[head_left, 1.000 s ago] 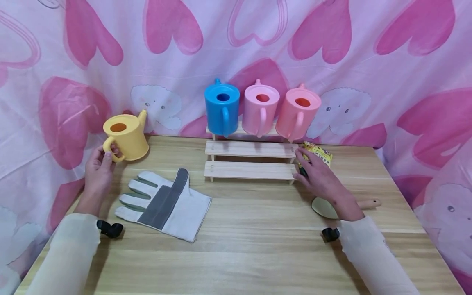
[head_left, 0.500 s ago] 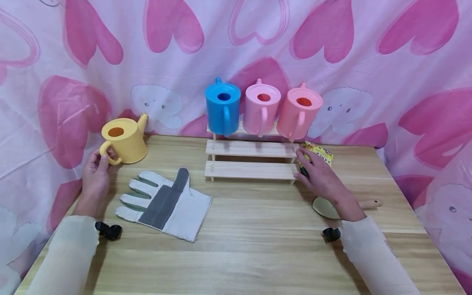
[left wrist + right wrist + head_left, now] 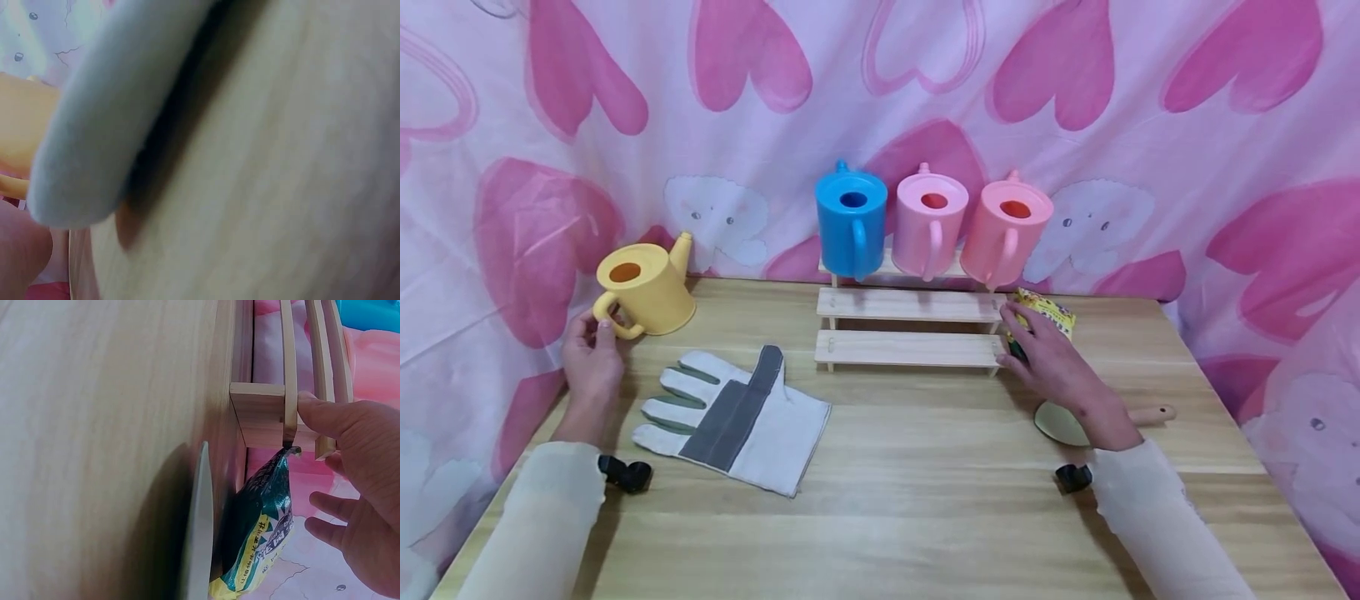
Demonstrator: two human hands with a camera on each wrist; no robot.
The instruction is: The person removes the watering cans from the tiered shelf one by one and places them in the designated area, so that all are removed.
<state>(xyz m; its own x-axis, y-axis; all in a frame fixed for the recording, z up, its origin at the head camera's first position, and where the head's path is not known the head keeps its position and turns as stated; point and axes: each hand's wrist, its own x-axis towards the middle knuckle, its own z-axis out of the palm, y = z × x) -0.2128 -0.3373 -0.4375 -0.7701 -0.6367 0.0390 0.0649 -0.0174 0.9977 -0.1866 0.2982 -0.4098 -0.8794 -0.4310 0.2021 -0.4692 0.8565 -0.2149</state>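
Observation:
In the head view, my left hand grips the handle of a yellow watering can at the table's back left. The can appears to stand on the tabletop, its spout pointing right and back. My right hand touches the right end of a stepped wooden shelf. In the right wrist view its thumb rests on one step and the other fingers are spread. On the top step stand a blue watering can, a light pink watering can and a salmon-pink watering can.
A grey and white work glove lies flat between the left hand and the shelf. Behind the right hand is a yellow and green packet. A tool with a pale rounded blade and wooden handle lies under the right wrist. A curtain hangs behind.
My left hand has shifted the yellow watering can slightly left and toward me. The right hand stays at the shelf's end.

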